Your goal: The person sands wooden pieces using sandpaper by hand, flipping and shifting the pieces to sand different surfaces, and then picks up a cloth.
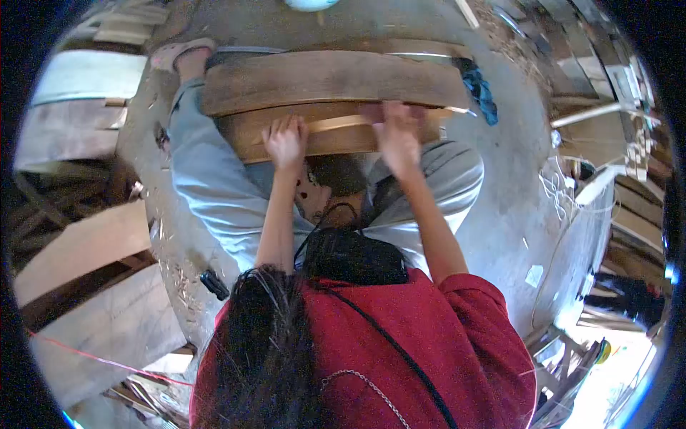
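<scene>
On slat (336, 124), left fingers (280, 127) curled; right fingers (395, 113) on maroon sheet (418, 114)

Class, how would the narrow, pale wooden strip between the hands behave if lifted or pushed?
The wooden strip looks slender, so probably light. Its woody look suggests stiffness, perhaps slight flex. Lying along a broad brown wooden board, it would likely slide when pushed.
</scene>
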A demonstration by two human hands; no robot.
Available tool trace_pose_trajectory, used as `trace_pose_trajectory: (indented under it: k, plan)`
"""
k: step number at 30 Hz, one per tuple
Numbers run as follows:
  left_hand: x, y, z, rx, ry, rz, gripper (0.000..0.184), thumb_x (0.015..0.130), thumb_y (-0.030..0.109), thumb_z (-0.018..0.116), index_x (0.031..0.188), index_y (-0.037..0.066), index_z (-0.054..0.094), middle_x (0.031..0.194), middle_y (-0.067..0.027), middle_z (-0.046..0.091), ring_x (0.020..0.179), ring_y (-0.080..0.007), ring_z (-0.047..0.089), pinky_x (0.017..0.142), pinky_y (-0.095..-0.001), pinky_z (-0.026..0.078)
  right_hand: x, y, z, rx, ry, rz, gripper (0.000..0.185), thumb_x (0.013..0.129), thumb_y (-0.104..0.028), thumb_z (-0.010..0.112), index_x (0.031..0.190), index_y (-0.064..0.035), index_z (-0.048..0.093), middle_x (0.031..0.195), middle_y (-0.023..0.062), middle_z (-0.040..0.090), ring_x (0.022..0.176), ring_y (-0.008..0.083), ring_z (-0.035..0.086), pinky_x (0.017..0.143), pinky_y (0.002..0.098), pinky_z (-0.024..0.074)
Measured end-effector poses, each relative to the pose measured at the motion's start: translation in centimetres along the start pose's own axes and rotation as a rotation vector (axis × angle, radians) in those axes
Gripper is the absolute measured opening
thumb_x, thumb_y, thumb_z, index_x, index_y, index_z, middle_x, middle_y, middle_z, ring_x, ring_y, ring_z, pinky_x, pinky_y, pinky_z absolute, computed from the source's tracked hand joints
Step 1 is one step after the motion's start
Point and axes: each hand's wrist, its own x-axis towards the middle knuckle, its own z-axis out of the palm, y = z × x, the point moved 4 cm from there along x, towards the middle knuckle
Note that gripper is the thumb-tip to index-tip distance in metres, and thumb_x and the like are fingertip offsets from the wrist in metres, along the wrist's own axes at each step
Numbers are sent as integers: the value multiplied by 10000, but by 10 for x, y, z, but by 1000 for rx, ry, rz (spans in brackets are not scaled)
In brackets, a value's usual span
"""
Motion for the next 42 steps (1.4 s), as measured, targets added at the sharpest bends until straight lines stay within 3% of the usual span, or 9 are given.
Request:
trace_pose_trajectory:
  k: [6,9,19,22,23,28,30,36,42]
  plan:
    - [2,3,-4,22,-77,-74,207,837,209,576,676,84,616,726,-75,627,733,-242,595,723,-393,409,14,15,9,-556,183,-39,510,962,-378,383,1405,-126,353,1461,138,326,1332,345,329,1088,480,267]
    - [2,1,-1,-13,-34,-51,215,839,208,573,667,85,605,717,-72,616,729,-237,591,710,-385,408,-1,-41,30,33,169,-233,493,962,-373,384,1409,-167,354,1469,141,311,1345,347,308,1093,475,260]
    - [-2,-2,7,13,-224,-150,232,867,286,559,857,99,695,916,-55,697,866,-251,632,768,-444,437,36,73,0,-70,220,215,537,985,-352,308,1401,-13,326,1461,201,303,1370,379,225,1132,470,139]
    - [0,-1,2,17,-256,-142,223,860,283,563,852,102,693,930,-50,695,855,-252,631,765,-448,435,18,6,61,-472,122,-64,557,983,-345,325,1396,29,317,1442,259,299,1369,402,219,1135,466,135]
    - [-1,-1,2,22,-243,-138,220,860,281,564,841,102,691,923,-48,695,847,-252,631,759,-446,434,-2,-41,26,-152,105,-127,567,981,-349,323,1393,39,313,1436,270,301,1349,425,253,1120,461,199]
    - [2,1,-2,2,-58,-68,152,807,191,599,679,108,602,715,-33,611,715,-215,583,689,-374,395,29,0,-9,-488,-256,-18,446,962,-298,369,1353,-100,451,1393,257,383,1304,441,333,1100,475,242]
    - [2,0,-3,-25,-34,-85,154,806,191,597,677,108,603,719,-32,618,723,-214,589,692,-376,398,52,48,-17,-586,-19,42,381,943,-245,385,1276,-154,545,1386,222,413,1290,447,346,1104,525,188]
    - [6,4,-6,15,-80,-88,159,814,201,587,694,99,606,727,-40,624,736,-218,597,724,-376,410,26,-26,-12,-158,20,118,551,987,-338,289,1192,108,538,1359,231,442,1265,426,390,1111,493,180]
    - [6,4,-6,9,-43,-33,161,824,199,576,706,94,606,738,-51,626,741,-227,598,728,-381,410,25,-42,-21,-65,-27,79,524,971,-378,366,1160,73,553,1238,278,512,1160,425,489,812,480,527]
